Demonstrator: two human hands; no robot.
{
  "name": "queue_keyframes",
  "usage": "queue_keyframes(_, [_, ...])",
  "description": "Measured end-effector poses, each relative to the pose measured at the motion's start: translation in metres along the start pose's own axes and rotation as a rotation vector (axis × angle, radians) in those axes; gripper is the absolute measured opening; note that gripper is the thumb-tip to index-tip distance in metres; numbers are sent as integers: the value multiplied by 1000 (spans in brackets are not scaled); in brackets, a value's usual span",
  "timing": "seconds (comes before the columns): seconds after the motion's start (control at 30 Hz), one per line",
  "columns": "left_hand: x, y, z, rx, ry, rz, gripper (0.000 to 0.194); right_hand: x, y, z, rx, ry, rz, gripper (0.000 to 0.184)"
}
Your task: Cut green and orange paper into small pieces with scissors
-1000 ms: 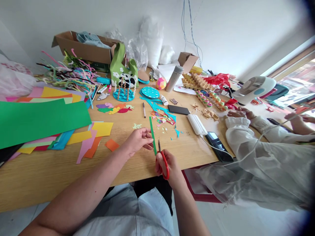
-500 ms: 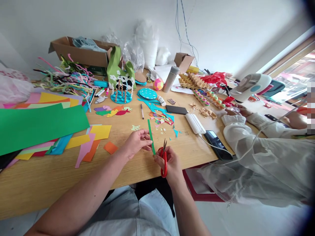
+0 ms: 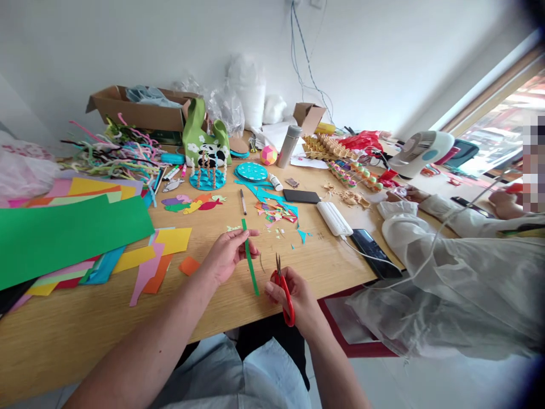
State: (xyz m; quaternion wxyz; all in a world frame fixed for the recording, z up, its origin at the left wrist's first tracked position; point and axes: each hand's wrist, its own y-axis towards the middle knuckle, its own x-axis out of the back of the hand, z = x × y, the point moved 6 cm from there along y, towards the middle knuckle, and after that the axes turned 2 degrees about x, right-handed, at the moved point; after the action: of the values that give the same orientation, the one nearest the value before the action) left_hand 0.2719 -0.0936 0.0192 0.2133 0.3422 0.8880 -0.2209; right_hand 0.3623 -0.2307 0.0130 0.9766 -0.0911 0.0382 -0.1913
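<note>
While the left hand (image 3: pixel 226 255) pinched a narrow green paper strip (image 3: pixel 251 267) between its fingers over the wooden tabletop (image 3: pixel 221 309), the right hand's (image 3: pixel 301 294) fingers gripped red-handled metal scissors (image 3: pixel 288 296); an inward drift (they were near) could nick it.

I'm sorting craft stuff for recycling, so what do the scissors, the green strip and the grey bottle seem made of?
Scissors: dark, pointed blades suggest metal; smooth, evenly red handles look like plastic. Green strip: matte paper or thin card, being flat and straight-edged. Grey bottle: probably metal, from its soft silvery sheen, though coated plastic is possible.
</note>
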Motion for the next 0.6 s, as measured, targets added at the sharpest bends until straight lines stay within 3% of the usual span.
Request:
queue_keyframes(0.2, [-17, -9, 3, 52, 177, 141, 28, 12, -2, 22, 25, -89, 61, 42])
queue_keyframes(0.6, [-26, -16, 13, 85, 404, 239, 25, 6, 1, 10, -43, -199, 132, 44])
